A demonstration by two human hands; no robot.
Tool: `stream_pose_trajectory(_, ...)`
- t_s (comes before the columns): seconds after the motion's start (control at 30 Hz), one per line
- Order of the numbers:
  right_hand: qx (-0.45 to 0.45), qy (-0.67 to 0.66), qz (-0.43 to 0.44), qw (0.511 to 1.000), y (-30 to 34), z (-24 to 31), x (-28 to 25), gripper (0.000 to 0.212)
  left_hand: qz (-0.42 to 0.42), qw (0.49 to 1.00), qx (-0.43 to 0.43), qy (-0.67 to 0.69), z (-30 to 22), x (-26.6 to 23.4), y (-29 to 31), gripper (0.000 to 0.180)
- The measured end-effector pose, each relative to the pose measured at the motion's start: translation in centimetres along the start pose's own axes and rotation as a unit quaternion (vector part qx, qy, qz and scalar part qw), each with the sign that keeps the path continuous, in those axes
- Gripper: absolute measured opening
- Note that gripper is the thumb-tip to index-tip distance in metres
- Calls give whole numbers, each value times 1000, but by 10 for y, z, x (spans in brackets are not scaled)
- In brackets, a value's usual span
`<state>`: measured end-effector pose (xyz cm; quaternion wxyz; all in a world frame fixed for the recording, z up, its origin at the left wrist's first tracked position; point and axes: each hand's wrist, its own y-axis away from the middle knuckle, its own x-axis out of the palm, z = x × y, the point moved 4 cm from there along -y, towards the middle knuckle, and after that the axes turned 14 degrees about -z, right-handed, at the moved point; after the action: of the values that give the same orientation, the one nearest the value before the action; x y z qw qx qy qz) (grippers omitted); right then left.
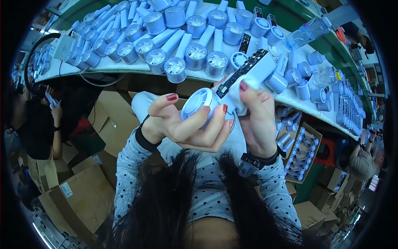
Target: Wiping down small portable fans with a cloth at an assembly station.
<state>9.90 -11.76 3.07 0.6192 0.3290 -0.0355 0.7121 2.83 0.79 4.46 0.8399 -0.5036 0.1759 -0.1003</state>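
Note:
A white hand-held fan (224,89) with its handle open and a dark circuit board showing is held up in front of me. My left hand (186,122) wraps the round fan head from below, fingers curled around it. My right hand (255,114) grips the handle just past the head, thumb on top. Both hands have red nails. A dark wristband sits on the left wrist and a black watch on the right.
A long white workbench (124,67) curves across the top, crowded with several pale blue fans (195,54). Cardboard boxes (110,120) stand below it. An open box of fans (300,151) is at right. One person sits at left (39,120), another at far right (367,155).

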Motion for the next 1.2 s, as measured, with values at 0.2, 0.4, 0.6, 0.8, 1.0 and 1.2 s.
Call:
stream_pose_trajectory(0.2, -110, -8, -72, 991, -32, 17, -44, 33, 128, 992, 4, -5, 3, -8, -4, 22)
stream_pose_trajectory(0.4, -266, -30, -161, 950, -20, 54, -50, 36, -29, 988, -150, 18, 8, -2, 1, 25)
stream_pose_trajectory(0.6, -703, 454, -63, 544, 9, 55, -6, 22, -4, 991, -132, 24, 1, -3, -3, 26)
stream_pose_trajectory(0.8, -614, 616, 77, 487, 21, 41, -2, 41, -11, 995, -100, 9, -1, -5, 0, 26)
stream_pose_trajectory(1.0, -555, 612, 134, 548, 25, 35, 2, 40, -40, 993, -109, 29, -6, -1, -1, 20)
stream_pose_trajectory(1.2, -599, 594, 21, 536, 17, 38, -7, 38, -18, 994, -107, 29, -8, -3, -3, 19)
